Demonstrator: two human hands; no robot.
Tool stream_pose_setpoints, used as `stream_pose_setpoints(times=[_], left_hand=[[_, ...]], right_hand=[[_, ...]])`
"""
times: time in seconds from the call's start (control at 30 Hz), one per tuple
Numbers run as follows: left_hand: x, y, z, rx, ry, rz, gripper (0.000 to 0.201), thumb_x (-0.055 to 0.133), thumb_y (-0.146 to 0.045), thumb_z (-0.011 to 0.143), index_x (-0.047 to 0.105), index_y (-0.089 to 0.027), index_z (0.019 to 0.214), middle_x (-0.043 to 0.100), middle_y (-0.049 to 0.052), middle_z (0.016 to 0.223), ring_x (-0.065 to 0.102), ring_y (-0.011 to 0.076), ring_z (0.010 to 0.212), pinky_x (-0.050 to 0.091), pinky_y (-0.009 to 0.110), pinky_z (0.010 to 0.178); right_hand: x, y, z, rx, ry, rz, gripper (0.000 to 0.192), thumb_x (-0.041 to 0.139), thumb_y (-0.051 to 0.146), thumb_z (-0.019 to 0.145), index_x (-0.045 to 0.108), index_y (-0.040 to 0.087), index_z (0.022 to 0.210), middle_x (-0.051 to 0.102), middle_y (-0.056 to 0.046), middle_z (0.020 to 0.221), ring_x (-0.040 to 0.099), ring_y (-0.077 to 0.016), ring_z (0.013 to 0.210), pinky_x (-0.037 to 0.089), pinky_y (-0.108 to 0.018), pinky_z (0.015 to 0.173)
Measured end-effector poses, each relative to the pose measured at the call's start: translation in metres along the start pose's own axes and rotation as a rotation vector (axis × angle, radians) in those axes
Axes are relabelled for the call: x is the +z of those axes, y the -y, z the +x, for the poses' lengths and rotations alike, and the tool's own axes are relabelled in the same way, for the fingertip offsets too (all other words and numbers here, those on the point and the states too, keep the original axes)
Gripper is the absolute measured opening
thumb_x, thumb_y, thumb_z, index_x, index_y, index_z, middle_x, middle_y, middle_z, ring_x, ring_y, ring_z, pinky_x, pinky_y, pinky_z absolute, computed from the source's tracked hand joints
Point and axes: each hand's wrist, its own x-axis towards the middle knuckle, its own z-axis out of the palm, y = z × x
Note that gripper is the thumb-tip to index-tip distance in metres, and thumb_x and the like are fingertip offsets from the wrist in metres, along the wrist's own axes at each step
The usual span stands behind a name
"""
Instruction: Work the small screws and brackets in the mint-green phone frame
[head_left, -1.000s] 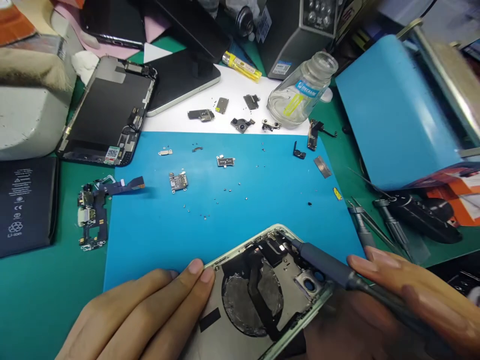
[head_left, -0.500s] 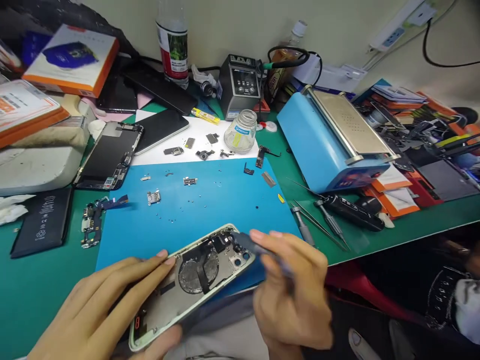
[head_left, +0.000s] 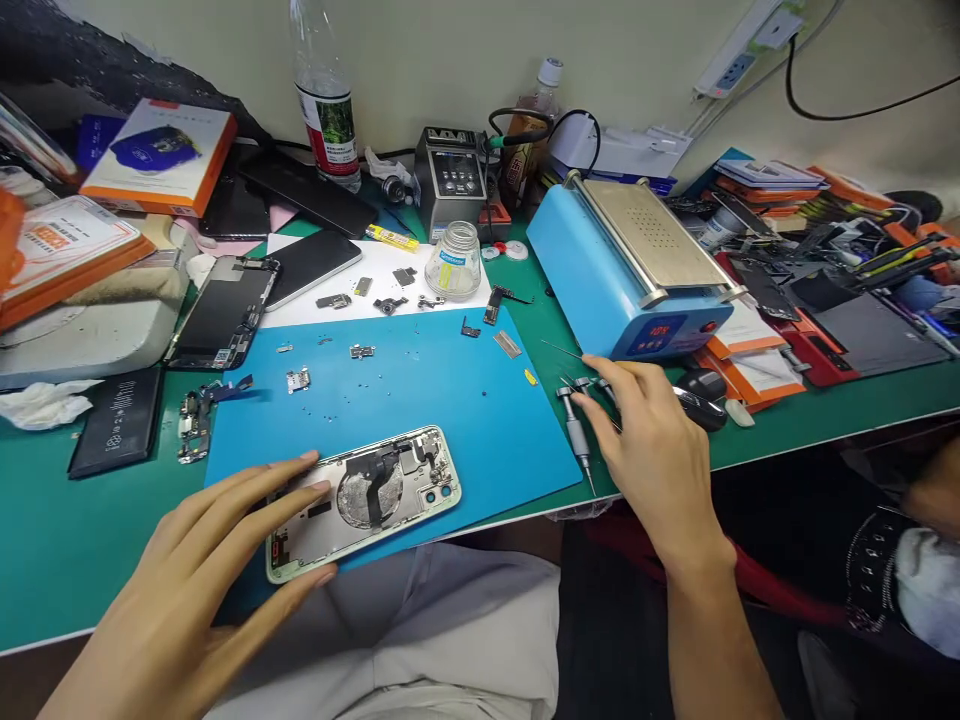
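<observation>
My left hand (head_left: 217,560) grips an opened phone housing (head_left: 315,548), thumb along its near edge and fingers over its far edge. The pale green-rimmed housing lies at the blue mat's near edge, its inside facing up, with a round coil and two camera holes visible. My right hand (head_left: 649,440) is over the tools right of the mat, thumb and index finger apart. Screwdriver ends (head_left: 583,384) show between those fingers, with the rest hidden by the hand. Just left of the thumb lies a grey screwdriver (head_left: 576,440). A black pen-like tool (head_left: 701,408) is partly behind the hand.
The blue mat (head_left: 420,400) carries small phone parts and screws. Behind it stand a glass jar (head_left: 453,262) and a blue heating machine (head_left: 592,280). At left lie a phone screen (head_left: 225,310), a battery (head_left: 116,425) and a flex-cable board (head_left: 195,425). A person's arm shows at far right.
My right hand has moved from the housing's camera end to the tools at right, and the dark tool it held is out of its grip. The housing now lies lower and flatter. The view has shifted.
</observation>
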Motion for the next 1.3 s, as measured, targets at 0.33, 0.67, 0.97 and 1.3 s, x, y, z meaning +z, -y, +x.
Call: stream_pose_setpoints(times=[0.33,0.67,0.97,1.3], left_hand=[[-0.003,0.003,0.008,0.083,-0.064,0.073,0.068,0.063,-0.064,0.112,0.046,-0.035,0.172,0.060,0.009,0.168,0.061,0.0374,0.143,0.051,0.049,0.114],[-0.029,-0.013,0.019,-0.128,-0.300,-0.511,0.064,0.080,-0.035,0.106,0.055,-0.044,0.165,0.063,0.003,0.168,0.057,0.0299,0.162,0.067,0.038,0.117],[-0.001,-0.065,0.064,-0.060,-0.546,-0.532,0.069,0.065,-0.039,0.117,0.035,-0.049,0.179,0.062,0.008,0.171,0.085,0.0129,0.094,0.066,0.016,0.062],[0.014,-0.071,0.052,0.018,-0.419,-0.123,0.054,0.048,0.002,0.110,0.078,-0.037,0.133,0.076,-0.002,0.096,0.074,0.0078,0.071,0.049,0.013,0.057]], right_hand=[[-0.010,0.024,-0.010,0.120,0.128,0.129,0.027,0.074,0.025,0.102,0.078,0.020,0.128,0.081,-0.005,0.098,0.069,-0.0234,0.071,0.032,-0.034,0.060],[0.004,0.041,0.020,0.298,-0.112,0.746,0.027,0.060,0.050,0.115,0.068,0.024,0.120,0.080,-0.006,0.115,0.069,-0.0135,0.071,0.060,-0.028,0.059],[0.028,0.059,0.010,0.243,-0.144,0.807,0.021,0.065,0.044,0.114,0.064,0.025,0.121,0.082,-0.008,0.118,0.076,-0.0183,0.083,0.066,-0.033,0.070],[0.042,0.067,0.030,0.266,-0.169,0.885,0.046,0.052,0.035,0.115,0.050,0.026,0.160,0.078,-0.007,0.112,0.076,-0.0192,0.078,0.070,-0.040,0.074]])
